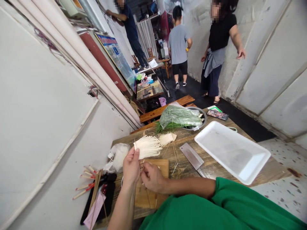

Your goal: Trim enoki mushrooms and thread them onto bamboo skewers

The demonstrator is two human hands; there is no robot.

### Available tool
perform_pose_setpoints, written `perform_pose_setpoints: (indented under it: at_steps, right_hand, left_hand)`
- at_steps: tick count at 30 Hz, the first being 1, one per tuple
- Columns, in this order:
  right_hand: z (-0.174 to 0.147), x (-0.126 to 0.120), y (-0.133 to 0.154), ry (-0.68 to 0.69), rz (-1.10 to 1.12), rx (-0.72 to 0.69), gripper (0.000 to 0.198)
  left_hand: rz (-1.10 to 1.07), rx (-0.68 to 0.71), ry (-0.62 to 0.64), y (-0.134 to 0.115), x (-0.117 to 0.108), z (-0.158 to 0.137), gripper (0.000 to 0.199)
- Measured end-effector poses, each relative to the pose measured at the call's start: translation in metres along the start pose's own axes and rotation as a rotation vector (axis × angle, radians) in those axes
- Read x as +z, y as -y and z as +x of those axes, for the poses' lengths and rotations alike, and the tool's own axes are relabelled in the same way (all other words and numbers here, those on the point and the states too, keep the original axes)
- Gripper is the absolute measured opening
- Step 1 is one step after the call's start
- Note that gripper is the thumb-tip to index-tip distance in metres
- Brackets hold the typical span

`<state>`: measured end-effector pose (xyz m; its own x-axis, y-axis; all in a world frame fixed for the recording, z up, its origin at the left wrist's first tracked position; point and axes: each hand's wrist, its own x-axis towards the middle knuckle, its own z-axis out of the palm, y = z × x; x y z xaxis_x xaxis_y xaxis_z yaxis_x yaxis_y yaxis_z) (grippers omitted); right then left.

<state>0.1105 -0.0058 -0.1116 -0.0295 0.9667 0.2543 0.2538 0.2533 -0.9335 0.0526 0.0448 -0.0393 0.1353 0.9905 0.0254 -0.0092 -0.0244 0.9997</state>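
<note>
Your left hand (130, 166) is gripping an enoki mushroom bunch (147, 147) by its root end, fanned out flat above the near table. Your right hand (153, 177) is curled closed just below, looks like a pinch on the lower part of a bamboo skewer (140, 165); fingertips partly hidden. The skewer's tip shows past the top edge of the root end, so threading looks well along on this one. Whether it's fully seated, can't tell.

A second enoki bunch (168, 139) lies flat on the wooden table (187, 137) just behind yours, loose sticks (177, 152) beside it; can't tell if it's skewered. Both bunches are off the white tray (200, 138), so setting out reads as not done. The garlic chives (179, 115) sit in their clear bag over the metal bowl (204, 120), so no work shows on those. The cleaver (192, 156) lies flat, out of your hands, right of the cutting board (164, 167).
</note>
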Motion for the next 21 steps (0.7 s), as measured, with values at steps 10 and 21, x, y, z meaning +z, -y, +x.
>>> perform_pose_setpoints:
  at_steps: [10, 21]
  right_hand:
    - [0.004, -0.005, 0.012, 0.0, -0.089, -0.141, 0.015]
    - [0.002, -0.002, 0.013, 0.051, -0.157, -0.173, 0.017]
  left_hand:
    - [0.073, 0.035, -0.127, -0.007, -0.003, -0.003, 0.035]
    - [0.057, 0.026, -0.167, -0.001, -0.008, -0.003, 0.039]
